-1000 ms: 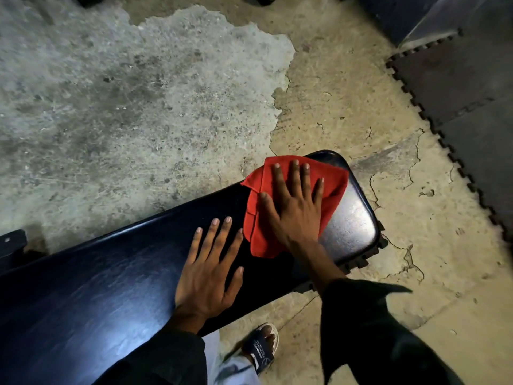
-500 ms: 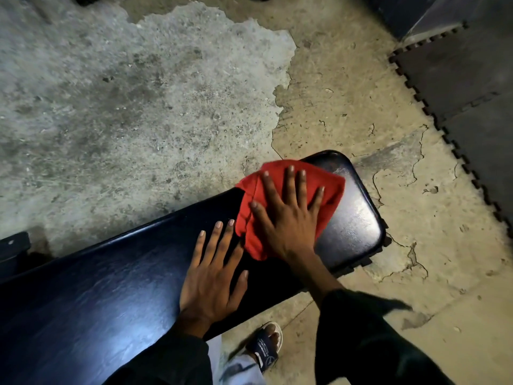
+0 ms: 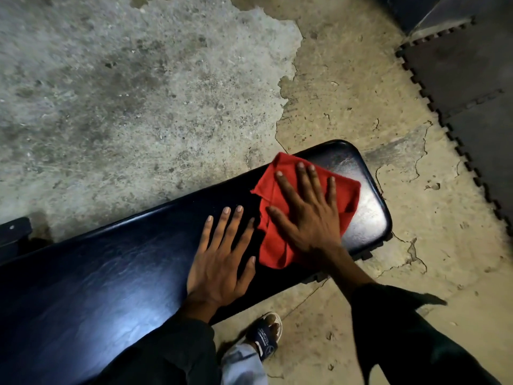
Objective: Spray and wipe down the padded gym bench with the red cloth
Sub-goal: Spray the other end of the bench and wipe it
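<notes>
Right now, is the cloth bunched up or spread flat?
Mostly flat: the cloth lies spread on the bench under the right hand, slightly rumpled.

Rough grey concrete floor (image 3: 116, 101) with its tan top coat (image 3: 347, 87) cracked and peeling in a ragged edge, dark interlocking rubber mats (image 3: 466, 79) laid at the upper right, a dark slanted panel (image 3: 444, 9) beyond them, dim light overall.
</notes>
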